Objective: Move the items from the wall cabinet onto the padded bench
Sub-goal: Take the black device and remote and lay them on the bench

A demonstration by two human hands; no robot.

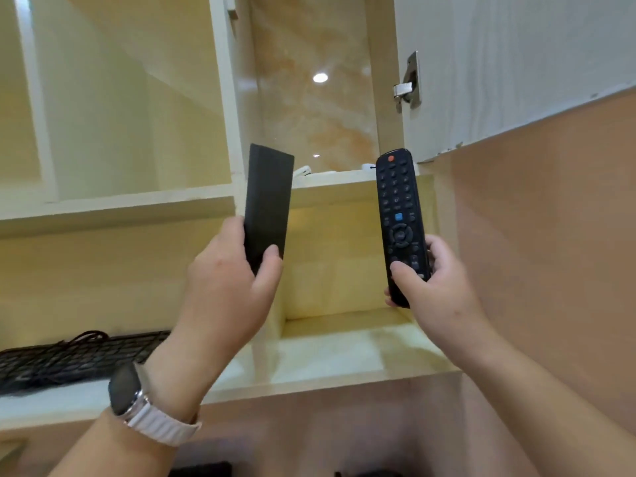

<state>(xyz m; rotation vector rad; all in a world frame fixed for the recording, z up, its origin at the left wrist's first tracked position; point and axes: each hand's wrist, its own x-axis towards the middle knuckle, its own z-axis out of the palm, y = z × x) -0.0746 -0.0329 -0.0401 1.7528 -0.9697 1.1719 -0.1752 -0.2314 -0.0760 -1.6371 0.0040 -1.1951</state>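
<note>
I have both hands raised in front of the open wall cabinet [220,98]. My left hand [227,287] is closed around the lower end of a flat black box [268,197], thumb across its front and fingers behind, so it stands upright above my fist. My right hand [437,284] is wrapped around the bottom third of a black remote [401,218], thumb pressed on the buttons, with the red-button end pointing up.

Both look light and rigid to me, easily managed one-handed. The box's faces seem smooth, so I judge it could slide if my grip loosens; taking it nearer the middle would be steadier. The remote's rubber keys should give my thumb some purchase.

Below and left of my left wrist, a black keyboard [75,356] with its cable lies on the cabinet's bottom shelf. Above and between my hands, small white things [304,171] sit on a higher shelf, too hidden to identify. The open door's hinge [409,82] hangs above my right hand. The bench is not in view.
</note>
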